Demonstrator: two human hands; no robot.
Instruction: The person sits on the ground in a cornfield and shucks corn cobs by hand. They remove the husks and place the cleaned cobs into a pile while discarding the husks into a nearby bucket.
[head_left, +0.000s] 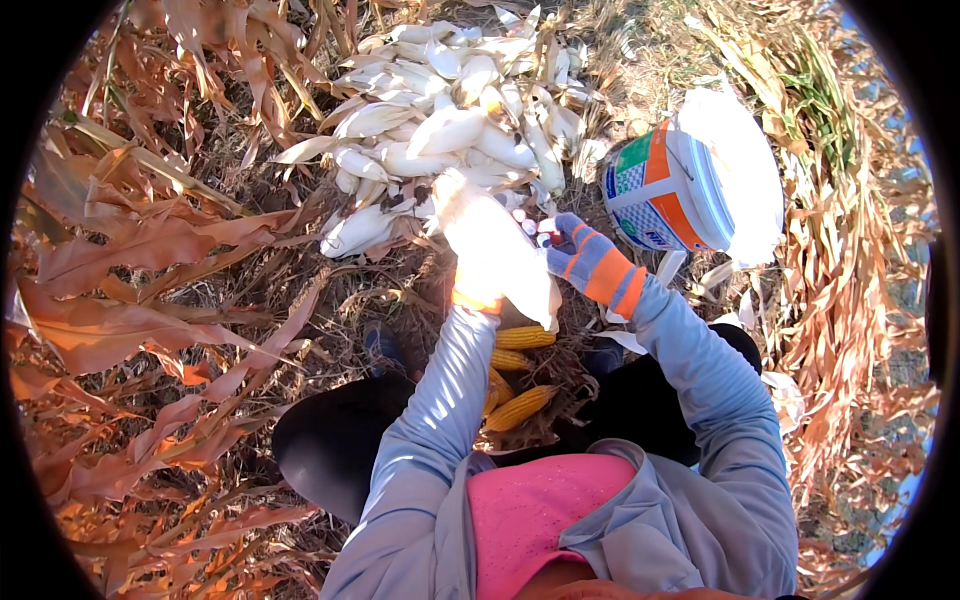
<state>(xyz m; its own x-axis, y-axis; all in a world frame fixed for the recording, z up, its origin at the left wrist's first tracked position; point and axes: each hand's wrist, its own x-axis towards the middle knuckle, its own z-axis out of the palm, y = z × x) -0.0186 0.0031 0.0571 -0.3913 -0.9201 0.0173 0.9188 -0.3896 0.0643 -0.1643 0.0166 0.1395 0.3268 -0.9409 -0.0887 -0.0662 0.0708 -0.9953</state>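
Note:
A pale, husk-covered ear of corn lies slantwise in my left hand, which wears a glove with an orange cuff. Strong sunlight washes out that hand's fingers and much of the husk. Just right of the ear is my right hand, in a grey and orange striped knit glove. Its fingers are bent towards the husk, with pale and reddish fingertips; whether they grip anything is unclear. Below the hands, between my legs, several bare yellow corn cobs rest on the ground, partly covered by my left forearm.
Ahead lies a heap of corn ears in pale husks. To its right, a printed plastic bucket leans on its side, a glaring white sheet or bag at its mouth. Dry corn stalks crowd the left; more dry leaves line the right.

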